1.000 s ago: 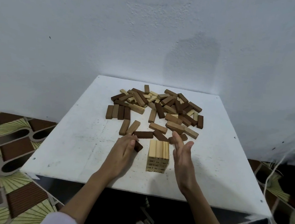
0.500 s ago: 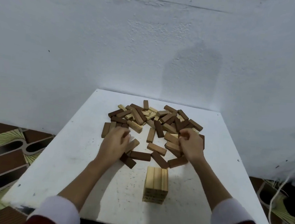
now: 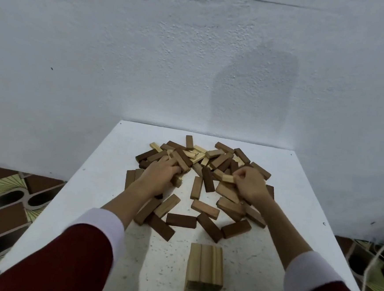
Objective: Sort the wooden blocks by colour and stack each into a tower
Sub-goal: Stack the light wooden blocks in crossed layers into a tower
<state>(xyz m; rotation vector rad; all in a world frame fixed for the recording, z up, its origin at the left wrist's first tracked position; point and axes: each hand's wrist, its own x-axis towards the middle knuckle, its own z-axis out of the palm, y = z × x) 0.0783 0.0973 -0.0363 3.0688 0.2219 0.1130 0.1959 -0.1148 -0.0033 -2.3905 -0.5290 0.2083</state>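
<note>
Behind the light tower (image 3: 204, 270), a pale block (image 3: 228, 178) is pinched by the right hand (image 3: 251, 186), and another block (image 3: 177, 181) is gripped by the left hand (image 3: 159, 177).

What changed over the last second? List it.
Both hands moved from beside the light tower out into the pile. The right hand now pinches a light block; the left hand grips blocks in the pile. The tower stayed put.

Two hands (image 3: 161, 177), one pale block tower (image 3: 204, 270), and perhaps fifty loose blocks (image 3: 181, 220), too jumbled to count.
</note>
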